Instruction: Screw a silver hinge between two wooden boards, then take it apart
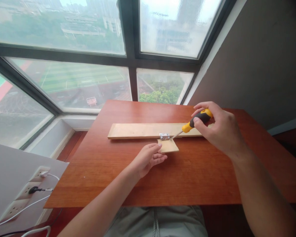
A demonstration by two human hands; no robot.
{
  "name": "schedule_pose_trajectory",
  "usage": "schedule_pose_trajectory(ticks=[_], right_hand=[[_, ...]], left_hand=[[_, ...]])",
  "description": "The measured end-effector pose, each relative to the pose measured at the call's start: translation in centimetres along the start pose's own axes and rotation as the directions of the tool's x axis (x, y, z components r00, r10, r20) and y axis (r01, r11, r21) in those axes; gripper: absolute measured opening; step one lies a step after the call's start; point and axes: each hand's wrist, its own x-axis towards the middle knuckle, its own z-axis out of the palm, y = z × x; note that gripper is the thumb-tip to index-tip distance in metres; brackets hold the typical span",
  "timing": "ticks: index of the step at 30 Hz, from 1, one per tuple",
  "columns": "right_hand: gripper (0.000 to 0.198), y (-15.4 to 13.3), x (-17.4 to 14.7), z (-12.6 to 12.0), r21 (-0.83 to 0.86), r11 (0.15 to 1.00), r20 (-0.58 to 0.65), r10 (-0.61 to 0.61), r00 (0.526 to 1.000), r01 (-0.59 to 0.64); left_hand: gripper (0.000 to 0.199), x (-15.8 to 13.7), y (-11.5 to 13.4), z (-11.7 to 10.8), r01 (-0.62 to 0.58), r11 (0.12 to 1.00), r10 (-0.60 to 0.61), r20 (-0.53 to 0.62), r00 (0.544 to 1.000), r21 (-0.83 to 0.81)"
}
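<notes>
My right hand (pixel 218 126) is wrapped round the yellow and black handle of a screwdriver (pixel 197 120). Its shaft slants down to the left, and the tip is at the right end of a silver metal hinge (pixel 164 136). The hinge lies between a long pale wooden board (pixel 135 130) and a small square wooden piece (pixel 169 146). Closed on the left edge of that small piece is my left hand (pixel 149 158), thumb on top and fingers beneath. Whether the tip sits in a screw is too small to tell.
The reddish-brown wooden table (pixel 108 177) carries the boards. Large windows (pixel 86 79) stand behind it and a grey wall (pixel 256 62) rises at the right. At the lower left, wall sockets (pixel 27 191) hold plugs with cables (pixel 22 209) beside the table edge.
</notes>
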Motion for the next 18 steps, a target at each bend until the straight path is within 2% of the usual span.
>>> schedule_pose_trajectory(ticks=[3, 9, 18], right_hand=[[0.027, -0.1, 0.2, -0.1, -0.015, 1.0, -0.009, -0.003, 1.0, 0.003], [0.027, -0.3, 0.5, -0.2, -0.03, 1.0, -0.015, -0.006, 1.0, 0.006], [0.027, -0.6, 0.9, -0.7, -0.039, 0.999, -0.043, -0.022, 0.999, 0.02]], left_hand=[[0.021, 0.0, -0.2, 0.4, 0.004, 1.0, -0.005, 0.026, 1.0, 0.018], [0.014, -0.4, -0.1, 1.0, -0.085, 0.996, 0.085, 0.045, 0.995, -0.007], [0.022, -0.2, -0.1, 1.1, -0.093, 0.996, 0.092, 0.059, 0.994, 0.01]])
